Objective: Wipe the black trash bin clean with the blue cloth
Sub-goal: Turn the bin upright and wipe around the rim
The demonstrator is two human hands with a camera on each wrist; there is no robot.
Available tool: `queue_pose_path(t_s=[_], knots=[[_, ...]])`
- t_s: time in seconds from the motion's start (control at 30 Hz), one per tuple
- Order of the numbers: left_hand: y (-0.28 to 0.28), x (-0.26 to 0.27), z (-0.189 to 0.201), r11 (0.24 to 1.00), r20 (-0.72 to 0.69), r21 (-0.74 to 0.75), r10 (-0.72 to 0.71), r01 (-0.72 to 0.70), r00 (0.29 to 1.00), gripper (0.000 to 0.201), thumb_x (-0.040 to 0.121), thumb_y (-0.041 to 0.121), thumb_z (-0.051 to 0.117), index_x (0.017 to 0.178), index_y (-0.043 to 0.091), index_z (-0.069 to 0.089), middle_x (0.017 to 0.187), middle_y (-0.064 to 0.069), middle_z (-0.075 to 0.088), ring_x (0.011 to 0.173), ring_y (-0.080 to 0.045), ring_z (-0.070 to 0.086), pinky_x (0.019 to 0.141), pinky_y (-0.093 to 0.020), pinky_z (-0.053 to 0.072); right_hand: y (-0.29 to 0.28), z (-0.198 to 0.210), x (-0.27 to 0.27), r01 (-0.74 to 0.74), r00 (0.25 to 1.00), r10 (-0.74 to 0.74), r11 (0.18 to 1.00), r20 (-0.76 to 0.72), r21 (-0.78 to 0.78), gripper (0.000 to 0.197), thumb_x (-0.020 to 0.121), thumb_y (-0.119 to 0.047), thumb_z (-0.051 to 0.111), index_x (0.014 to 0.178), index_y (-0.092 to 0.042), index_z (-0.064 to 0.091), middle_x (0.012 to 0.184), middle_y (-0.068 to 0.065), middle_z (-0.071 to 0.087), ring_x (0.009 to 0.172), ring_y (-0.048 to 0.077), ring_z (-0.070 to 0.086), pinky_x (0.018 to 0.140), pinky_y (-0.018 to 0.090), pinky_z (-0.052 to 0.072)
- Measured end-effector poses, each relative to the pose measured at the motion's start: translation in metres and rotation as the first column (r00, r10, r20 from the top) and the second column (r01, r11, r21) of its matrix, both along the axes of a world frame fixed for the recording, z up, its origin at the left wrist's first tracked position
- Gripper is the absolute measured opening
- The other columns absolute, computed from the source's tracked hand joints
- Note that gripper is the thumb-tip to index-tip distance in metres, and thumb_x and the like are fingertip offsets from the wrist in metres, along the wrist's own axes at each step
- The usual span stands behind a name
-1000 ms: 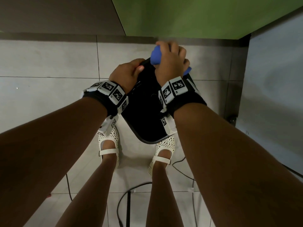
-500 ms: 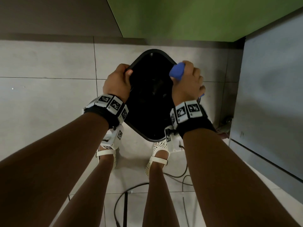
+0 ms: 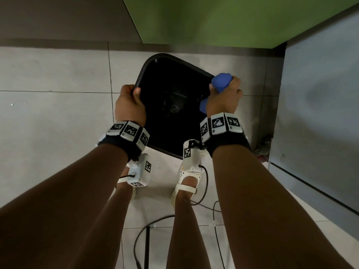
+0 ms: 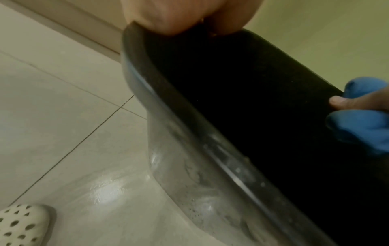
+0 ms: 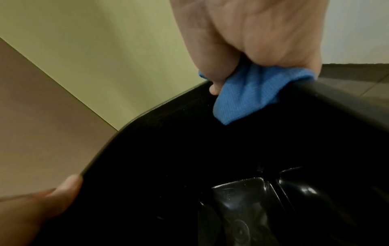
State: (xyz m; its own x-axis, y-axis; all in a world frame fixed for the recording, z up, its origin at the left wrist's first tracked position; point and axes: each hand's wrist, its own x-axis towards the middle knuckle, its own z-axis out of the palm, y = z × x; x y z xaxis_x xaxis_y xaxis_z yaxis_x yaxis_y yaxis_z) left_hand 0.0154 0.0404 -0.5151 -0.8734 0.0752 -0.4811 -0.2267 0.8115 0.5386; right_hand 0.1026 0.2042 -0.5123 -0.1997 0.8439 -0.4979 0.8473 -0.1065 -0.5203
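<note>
The black trash bin (image 3: pixel 155 90) stands on the tiled floor in front of my feet, its open mouth facing up. My left hand (image 3: pixel 129 102) grips its left rim (image 4: pixel 134 69), thumb inside. My right hand (image 3: pixel 225 96) holds the bunched blue cloth (image 3: pixel 220 82) and clamps it over the right rim, fingers outside, thumb inside. The right wrist view has the cloth (image 5: pixel 246 94) folded over the rim (image 5: pixel 336 98) and hanging into the bin. In the left wrist view the cloth (image 4: pixel 362 129) sits at the far rim. The bin's outer wall (image 4: pixel 189 174) looks smeared and dusty.
A green wall (image 3: pixel 223 18) and brown skirting stand right behind the bin. A grey cabinet (image 3: pixel 318 105) closes off the right side. Black cables (image 3: pixel 147 230) trail on the tiles by my white sandals (image 3: pixel 187 175). Bare tiles (image 3: pixel 52 113) spread out to the left.
The bin has gone from tilted toward me to upright, mouth up. My right hand has slid the cloth from the far rim round to the right rim. My left hand stayed on the left rim.
</note>
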Motion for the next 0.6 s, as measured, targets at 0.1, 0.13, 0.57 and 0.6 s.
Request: queue_pose_path(t_s=[0.1, 0.13, 0.57, 0.6], knots=[[-0.002, 0.003, 0.000, 0.998, 0.001, 0.017, 0.057, -0.057, 0.998, 0.032, 0.098, 0.026, 0.037, 0.116, 0.005, 0.052, 0.109, -0.018, 0.064, 0.101, -0.032, 0.057, 0.065, -0.019, 0.028, 0.001, -0.002, 0.000, 0.024, 0.999, -0.025, 1.000, -0.024, -0.015, 0.047, 0.091, -0.018, 0.056, 0.132, -0.010, 0.035, 0.130, 0.013, 0.041, 0.113, 0.026, 0.048, 0.083, 0.018, 0.033], [-0.002, 0.004, -0.001, 0.997, 0.003, 0.021, 0.071, -0.071, 0.997, 0.032, 0.098, 0.026, 0.036, 0.116, 0.004, 0.052, 0.110, -0.018, 0.064, 0.101, -0.032, 0.057, 0.064, -0.017, 0.027, 0.001, -0.002, 0.000, 0.042, 0.998, -0.043, 0.999, -0.039, -0.021, 0.048, 0.091, -0.018, 0.057, 0.133, -0.010, 0.035, 0.130, 0.013, 0.041, 0.113, 0.026, 0.049, 0.085, 0.019, 0.034], [-0.003, 0.019, 0.002, 0.987, 0.036, 0.008, 0.159, -0.159, 0.987, 0.033, 0.099, 0.026, 0.035, 0.117, 0.004, 0.050, 0.112, -0.017, 0.062, 0.102, -0.029, 0.057, 0.066, -0.015, 0.029, -0.037, 0.008, 0.031, 0.144, 0.984, -0.142, 0.990, -0.109, 0.013, 0.059, 0.090, -0.022, 0.059, 0.139, -0.008, 0.030, 0.133, 0.015, 0.043, 0.119, 0.026, 0.046, 0.082, 0.006, 0.025], [-0.003, 0.020, 0.003, 0.987, 0.048, 0.008, 0.160, -0.161, 0.986, 0.033, 0.098, 0.027, 0.035, 0.117, 0.004, 0.049, 0.112, -0.016, 0.062, 0.103, -0.030, 0.056, 0.070, -0.019, 0.031, -0.041, 0.009, 0.036, 0.142, 0.985, -0.141, 0.990, -0.102, 0.000, 0.060, 0.090, -0.022, 0.059, 0.139, -0.008, 0.029, 0.134, 0.014, 0.042, 0.120, 0.026, 0.046, 0.084, 0.008, 0.029]])
